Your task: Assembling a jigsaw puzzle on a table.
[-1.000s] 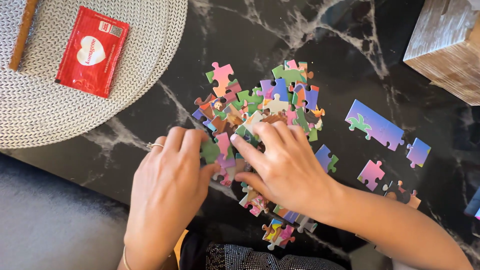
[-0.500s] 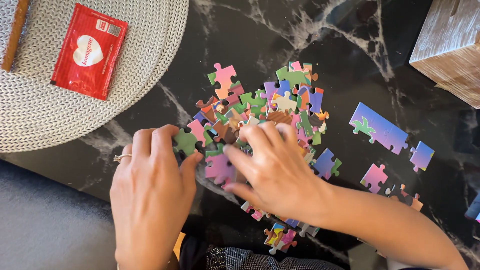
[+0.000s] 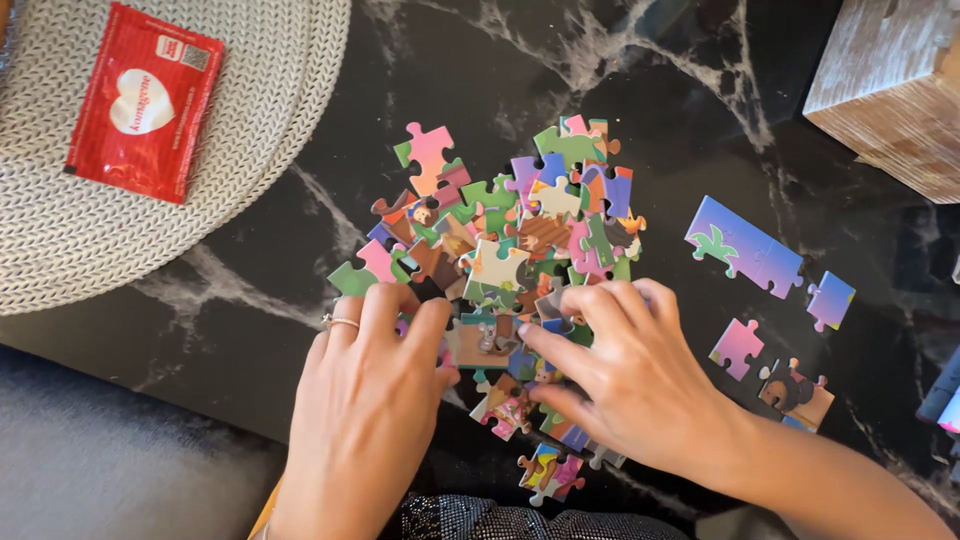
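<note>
2 hands rest flat, fingers spread, gripping nothing: left hand (image 3: 365, 415) and right hand (image 3: 635, 385) press 1 puzzle pile (image 3: 510, 240) mid-surface (image 3: 250, 300). 1 red packet (image 3: 145, 100) lies on 1 woven mat (image 3: 60, 240).

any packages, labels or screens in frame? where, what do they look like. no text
Red sachet: top left, lying flat on the round woven placemat; rectangular, glossy red with a white heart shape in the middle and a small white square code patch at its upper corner.
No screens or signs in view.
Wooden box, top right corner on the black marble table: pale whitewashed planks, no label that can be made out.
</note>
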